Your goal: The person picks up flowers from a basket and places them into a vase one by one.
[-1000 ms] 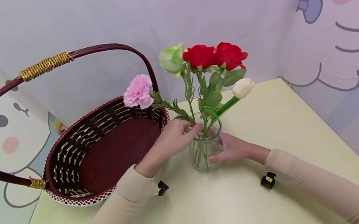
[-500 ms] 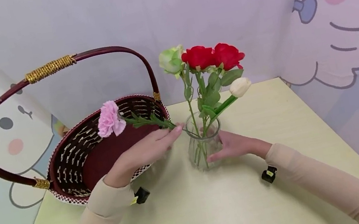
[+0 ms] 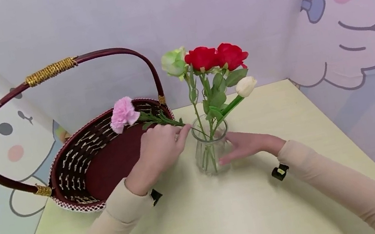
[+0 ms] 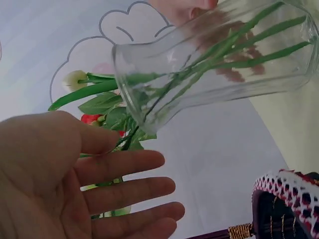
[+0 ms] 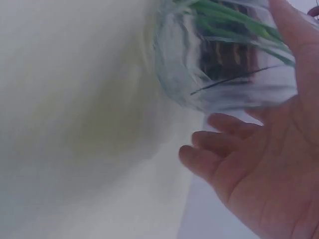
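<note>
A clear glass vase (image 3: 212, 156) stands upright on the table. My left hand (image 3: 161, 148) is left of its rim, thumb and forefinger pinching the stem of a pink carnation (image 3: 124, 114). The other left fingers are extended in the left wrist view. The carnation leans far left over the basket, its thin stem (image 5: 227, 81) running down into the vase. My right hand (image 3: 248, 144) is cupped round the vase's right side, thumb in front and fingers behind the glass. Also in the vase are two red roses (image 3: 202, 59), a pale green flower (image 3: 174, 62) and a white tulip (image 3: 246, 87).
A dark red woven basket (image 3: 76, 206) with lace trim and a tall arched handle (image 3: 51, 72) stands left of the vase. The pale table (image 3: 234, 217) meets a cloth wall (image 3: 237, 13) behind, with cartoon animals at both sides.
The carnation has swung from beside the other flowers down to the left, then rose slightly. My left hand has moved left, then partly back. The right hand stays at the vase.
</note>
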Motion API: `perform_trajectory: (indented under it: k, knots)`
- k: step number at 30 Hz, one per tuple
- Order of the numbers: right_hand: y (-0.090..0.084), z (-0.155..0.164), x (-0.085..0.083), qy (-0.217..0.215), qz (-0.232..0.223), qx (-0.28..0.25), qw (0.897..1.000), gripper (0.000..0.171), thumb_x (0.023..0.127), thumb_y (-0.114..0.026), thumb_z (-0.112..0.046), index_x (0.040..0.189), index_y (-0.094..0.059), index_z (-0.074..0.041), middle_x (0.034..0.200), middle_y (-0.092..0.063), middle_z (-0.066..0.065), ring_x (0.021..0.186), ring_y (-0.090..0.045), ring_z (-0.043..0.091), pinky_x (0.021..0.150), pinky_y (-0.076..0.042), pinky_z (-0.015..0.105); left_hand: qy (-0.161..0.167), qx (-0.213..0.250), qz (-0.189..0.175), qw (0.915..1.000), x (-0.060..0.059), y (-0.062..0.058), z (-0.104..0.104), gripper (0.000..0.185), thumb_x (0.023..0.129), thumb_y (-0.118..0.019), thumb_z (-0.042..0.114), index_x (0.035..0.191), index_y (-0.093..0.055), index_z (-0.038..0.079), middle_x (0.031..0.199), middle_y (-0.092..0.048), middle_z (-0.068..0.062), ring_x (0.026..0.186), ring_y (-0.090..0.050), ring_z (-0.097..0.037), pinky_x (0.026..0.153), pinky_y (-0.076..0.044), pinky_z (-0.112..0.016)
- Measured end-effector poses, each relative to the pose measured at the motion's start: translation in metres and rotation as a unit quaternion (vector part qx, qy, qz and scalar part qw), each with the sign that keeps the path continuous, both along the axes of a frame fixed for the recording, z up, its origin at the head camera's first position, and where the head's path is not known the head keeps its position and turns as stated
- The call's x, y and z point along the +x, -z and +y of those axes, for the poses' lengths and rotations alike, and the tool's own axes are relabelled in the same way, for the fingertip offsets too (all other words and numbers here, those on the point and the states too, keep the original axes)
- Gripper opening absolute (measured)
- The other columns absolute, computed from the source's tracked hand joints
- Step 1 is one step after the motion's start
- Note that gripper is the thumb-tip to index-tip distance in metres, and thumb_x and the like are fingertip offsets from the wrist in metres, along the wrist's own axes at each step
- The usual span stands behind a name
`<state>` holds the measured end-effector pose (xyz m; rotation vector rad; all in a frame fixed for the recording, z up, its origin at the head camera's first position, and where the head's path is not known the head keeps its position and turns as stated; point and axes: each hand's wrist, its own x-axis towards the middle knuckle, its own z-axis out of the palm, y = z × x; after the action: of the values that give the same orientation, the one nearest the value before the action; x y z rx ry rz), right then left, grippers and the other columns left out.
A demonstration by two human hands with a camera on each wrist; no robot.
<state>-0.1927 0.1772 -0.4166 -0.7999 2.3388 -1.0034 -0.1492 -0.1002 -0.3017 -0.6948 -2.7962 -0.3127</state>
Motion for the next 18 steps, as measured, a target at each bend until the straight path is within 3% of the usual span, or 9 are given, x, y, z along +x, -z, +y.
perform_trajectory:
  k: [2, 4, 6, 8, 9, 11, 13, 16, 18]
  knots:
    - [-0.006, 0.009, -0.002, -0.004, 0.006, 0.031, 0.999, 0.103, 0.085, -0.078, -0.056, 0.162, -0.022, -0.015, 0.165, -0.025, 0.011, 0.151, -0.022, 0.030, 0.122, -0.023, 0.053, 0.027, 0.002, 0.018, 0.9995, 0.002, -0.001, -0.005, 0.054, 0.105, -0.053, 0.046, 0.061, -0.068, 0.018, 0.046, -0.031, 0.008, 0.046, -0.040, -0.016, 0.038, -0.034, -0.032]
    - [-0.011, 0.020, -0.003, -0.003, 0.015, 0.060, 0.998, 0.105, 0.087, -0.075, -0.057, 0.163, -0.017, -0.012, 0.166, -0.021, 0.013, 0.152, -0.019, 0.033, 0.122, -0.021, 0.055, 0.079, 0.006, 0.018, 0.9967, 0.003, 0.000, -0.012, 0.048, 0.103, -0.058, 0.043, 0.066, -0.074, 0.017, 0.050, -0.048, 0.010, 0.053, -0.052, -0.016, 0.048, -0.047, -0.035]
    - [-0.017, 0.032, -0.005, 0.002, 0.022, 0.081, 0.996, 0.103, 0.089, -0.072, -0.058, 0.163, -0.019, -0.010, 0.166, -0.021, 0.015, 0.152, -0.018, 0.035, 0.122, -0.021, 0.057, 0.139, 0.007, -0.001, 0.9903, 0.004, 0.000, -0.020, 0.037, 0.103, -0.060, 0.041, 0.088, -0.082, 0.016, 0.065, -0.063, 0.007, 0.071, -0.063, -0.019, 0.072, -0.055, -0.042]
    - [-0.023, 0.043, -0.006, 0.009, 0.028, 0.095, 0.995, 0.100, 0.091, -0.070, -0.058, 0.162, -0.021, -0.009, 0.165, -0.022, 0.016, 0.152, -0.019, 0.038, 0.121, -0.021, 0.060, 0.176, 0.002, -0.032, 0.9838, 0.004, 0.003, -0.028, 0.035, 0.103, -0.058, 0.042, 0.114, -0.080, 0.017, 0.100, -0.074, -0.002, 0.104, -0.066, -0.026, 0.100, -0.046, -0.052]
    - [-0.026, 0.049, -0.006, 0.014, 0.027, 0.103, 0.994, 0.099, 0.091, -0.070, -0.058, 0.162, -0.022, -0.009, 0.165, -0.023, 0.017, 0.151, -0.018, 0.040, 0.120, -0.022, 0.061, 0.185, -0.003, -0.049, 0.9815, 0.004, 0.005, -0.033, 0.038, 0.104, -0.056, 0.044, 0.123, -0.076, 0.018, 0.117, -0.072, -0.007, 0.119, -0.060, -0.031, 0.110, -0.035, -0.058]
    - [-0.031, 0.061, -0.007, 0.020, 0.031, 0.112, 0.993, 0.095, 0.092, -0.068, -0.058, 0.162, -0.024, -0.009, 0.165, -0.023, 0.018, 0.152, -0.015, 0.043, 0.120, -0.021, 0.063, 0.181, -0.009, -0.090, 0.9794, 0.005, 0.010, -0.042, 0.044, 0.105, -0.052, 0.047, 0.134, -0.069, 0.019, 0.137, -0.062, -0.014, 0.134, -0.049, -0.037, 0.115, -0.021, -0.068]
    - [-0.035, 0.072, -0.007, 0.028, 0.042, 0.122, 0.991, 0.092, 0.094, -0.066, -0.058, 0.161, -0.026, -0.010, 0.165, -0.024, 0.019, 0.151, -0.012, 0.045, 0.119, -0.020, 0.065, 0.173, -0.006, -0.115, 0.9782, 0.005, 0.016, -0.052, 0.046, 0.106, -0.051, 0.044, 0.142, -0.062, 0.016, 0.150, -0.049, -0.018, 0.140, -0.043, -0.040, 0.111, -0.034, -0.063]
    - [-0.042, 0.089, -0.007, 0.043, 0.063, 0.130, 0.988, 0.088, 0.096, -0.064, -0.057, 0.161, -0.028, -0.009, 0.164, -0.024, 0.020, 0.151, -0.008, 0.048, 0.119, -0.018, 0.066, 0.163, -0.001, -0.091, 0.9825, 0.004, 0.022, -0.069, 0.051, 0.105, -0.056, 0.037, 0.147, -0.054, 0.008, 0.154, -0.040, -0.025, 0.145, -0.031, -0.046, 0.113, -0.035, -0.062]
    - [-0.046, 0.099, -0.007, 0.057, 0.080, 0.131, 0.987, 0.084, 0.098, -0.063, -0.054, 0.160, -0.030, -0.008, 0.164, -0.024, 0.020, 0.151, -0.007, 0.048, 0.119, -0.014, 0.067, 0.162, 0.002, -0.030, 0.9863, 0.000, 0.025, -0.082, 0.051, 0.102, -0.063, 0.031, 0.144, -0.056, 0.003, 0.150, -0.046, -0.027, 0.144, -0.035, -0.045, 0.113, -0.038, -0.058]
